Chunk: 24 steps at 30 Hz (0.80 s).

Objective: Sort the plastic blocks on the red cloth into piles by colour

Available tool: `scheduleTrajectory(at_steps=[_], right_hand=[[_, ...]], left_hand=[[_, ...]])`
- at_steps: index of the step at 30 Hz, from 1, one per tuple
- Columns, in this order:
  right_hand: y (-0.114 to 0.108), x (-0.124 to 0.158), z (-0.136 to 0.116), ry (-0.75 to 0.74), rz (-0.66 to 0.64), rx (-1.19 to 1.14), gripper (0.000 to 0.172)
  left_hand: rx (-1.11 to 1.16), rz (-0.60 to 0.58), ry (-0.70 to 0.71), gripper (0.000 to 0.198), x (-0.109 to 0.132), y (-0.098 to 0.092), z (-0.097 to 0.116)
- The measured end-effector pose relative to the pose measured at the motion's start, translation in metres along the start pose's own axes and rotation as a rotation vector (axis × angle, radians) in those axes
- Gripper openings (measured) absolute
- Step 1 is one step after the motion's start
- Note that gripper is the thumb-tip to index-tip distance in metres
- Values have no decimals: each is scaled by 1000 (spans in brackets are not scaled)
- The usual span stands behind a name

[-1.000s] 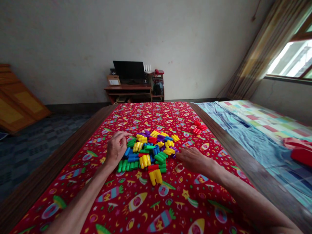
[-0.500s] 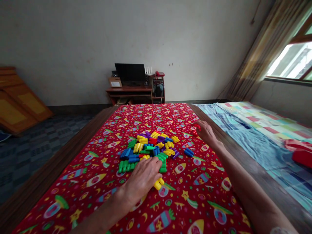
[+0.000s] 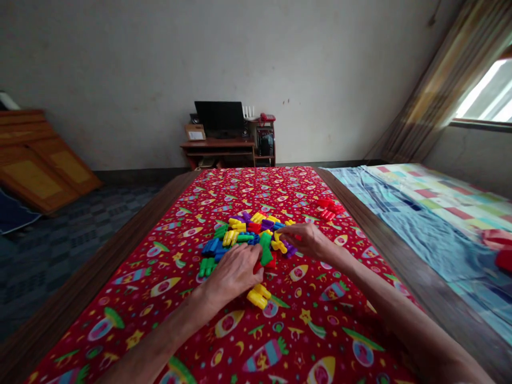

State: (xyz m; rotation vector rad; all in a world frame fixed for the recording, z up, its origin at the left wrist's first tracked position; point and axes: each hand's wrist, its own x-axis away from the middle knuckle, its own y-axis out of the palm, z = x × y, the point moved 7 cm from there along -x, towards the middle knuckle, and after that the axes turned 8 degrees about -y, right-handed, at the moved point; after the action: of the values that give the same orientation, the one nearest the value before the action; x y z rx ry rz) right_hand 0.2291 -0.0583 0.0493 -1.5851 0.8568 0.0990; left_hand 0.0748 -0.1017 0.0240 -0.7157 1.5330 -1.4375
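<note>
A heap of plastic toy building blocks point(image 3: 231, 238) in several colours lies on the red patterned cloth point(image 3: 256, 186). At the near side of the heap, my left hand point(image 3: 236, 266) has its fingers closed on a green block point(image 3: 265, 248), which is tilted up. A red block point(image 3: 272, 261) shows beneath that one. My right hand point(image 3: 307, 240) reaches over the heap's right side, fingers stretched leftward beside yellow blocks point(image 3: 279, 244), with nothing visible in it. Closer to me lies a yellow block pair point(image 3: 259, 296). Several red blocks point(image 3: 328, 208) sit apart at the right.
Dark wood edges of the table point(image 3: 360, 229) run along both sides of the cloth. Right of it is a bed with a blue and checked cover point(image 3: 384, 208). A desk with a monitor point(image 3: 219, 118) stands at the far wall, and a wooden cabinet point(image 3: 44, 160) at the left.
My right hand has moved left from the red blocks at the right edge to the heap, leaving them on the cloth. My left hand has raised the green block, uncovering a red one.
</note>
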Motion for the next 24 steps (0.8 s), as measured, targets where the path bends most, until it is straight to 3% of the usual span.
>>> scheduleTrajectory(at_steps=[2,4,7,11,15,20,24], right_hand=[[18,-9,-33,-123,-59,-7,26],[32,-11,-48,-155,-106,39,27],[35,-7,-39,-15,-120,35,22],[17,-3,-16,176,-154,-202,16],[4,-3,-13,184,-267,-331,20],[1,-6,-19,286,-60,-405,30],[7,-9,-28,245,-75,-367,29]], left_hand=[[7,-45,-42,15,-6,0,-1],[50,-70,-97,14,-11,1,-4],[192,-41,-109,13,-17,-3,-9],[342,77,-75,22,-20,-23,-23],[505,131,-124,26,-21,-38,-40],[693,102,-209,20,-20,-23,-29],[743,102,-194,19,-19,-4,-15]])
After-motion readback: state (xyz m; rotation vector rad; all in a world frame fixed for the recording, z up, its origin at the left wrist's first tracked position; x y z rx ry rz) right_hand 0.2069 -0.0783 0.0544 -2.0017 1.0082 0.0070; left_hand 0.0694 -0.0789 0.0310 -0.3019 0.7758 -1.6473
